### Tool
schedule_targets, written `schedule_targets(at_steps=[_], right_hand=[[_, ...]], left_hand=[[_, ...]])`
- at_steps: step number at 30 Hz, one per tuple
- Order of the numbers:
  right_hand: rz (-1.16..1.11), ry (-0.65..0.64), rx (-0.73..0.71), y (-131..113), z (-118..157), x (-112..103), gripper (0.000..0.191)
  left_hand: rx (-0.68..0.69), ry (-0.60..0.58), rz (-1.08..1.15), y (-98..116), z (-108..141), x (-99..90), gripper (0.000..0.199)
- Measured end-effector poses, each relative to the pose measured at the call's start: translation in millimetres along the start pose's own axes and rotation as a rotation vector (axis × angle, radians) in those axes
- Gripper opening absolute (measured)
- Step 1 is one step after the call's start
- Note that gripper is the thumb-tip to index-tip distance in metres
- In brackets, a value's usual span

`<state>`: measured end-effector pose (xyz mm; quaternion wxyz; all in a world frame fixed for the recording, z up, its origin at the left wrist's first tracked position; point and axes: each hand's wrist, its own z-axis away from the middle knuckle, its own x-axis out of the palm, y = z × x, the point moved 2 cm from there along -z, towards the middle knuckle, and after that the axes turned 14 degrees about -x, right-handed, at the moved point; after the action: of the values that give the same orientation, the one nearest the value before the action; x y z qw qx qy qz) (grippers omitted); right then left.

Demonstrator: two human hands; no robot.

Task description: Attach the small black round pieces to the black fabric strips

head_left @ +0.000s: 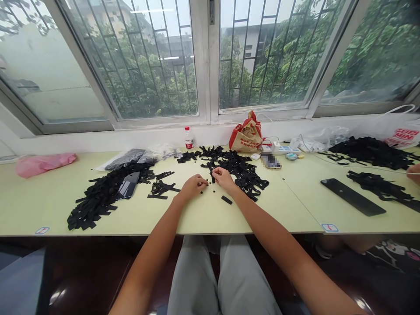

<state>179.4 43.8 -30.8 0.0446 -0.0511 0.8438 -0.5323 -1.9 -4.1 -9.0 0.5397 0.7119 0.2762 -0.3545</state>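
My left hand [193, 186] rests low over the table with its fingers curled together. Whatever lies between its fingertips is too small to make out. Small dark round bits [214, 191] are scattered close to both hands. A thumb-and-finger pinch of my right hand [223, 177] closes on a black strip [211, 176] that hangs from the fingertips. One short black strip [226, 200] lies alone below my right wrist. Beyond and to the right spreads a loose heap of black strips [244, 170]; a smaller cluster [162, 188] lies left of my left hand.
A long overlapping pile of black strips [95, 197] covers the left, partly over a dark flat object [129, 186]. Toward the window stand a bottle [188, 138] and paper bag [247, 134]. Rightward are a dark flat board [352, 197], more strips [377, 186] and another person's hand [414, 173].
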Motion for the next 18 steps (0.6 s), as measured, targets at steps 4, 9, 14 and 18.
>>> schedule_targets(at_steps=[4,9,14,18], right_hand=[[0.037,0.002,0.013,-1.1,0.9,-0.9,0.019],[0.063,-0.013,0.025,-1.1,1.8,0.0,0.018],[0.158,-0.035,-0.003,-0.8,2.9,1.3,0.017],[0.323,-0.004,-0.108,-6.4,3.9,0.4,0.015]], left_hand=[[-0.004,0.001,0.004,-3.0,-1.4,1.5,0.02],[-0.064,0.049,-0.036,-5.7,-4.4,5.7,0.036],[-0.045,0.037,-0.102,-0.8,-1.6,4.0,0.036],[-0.028,0.019,-0.087,2.7,1.2,0.5,0.028]])
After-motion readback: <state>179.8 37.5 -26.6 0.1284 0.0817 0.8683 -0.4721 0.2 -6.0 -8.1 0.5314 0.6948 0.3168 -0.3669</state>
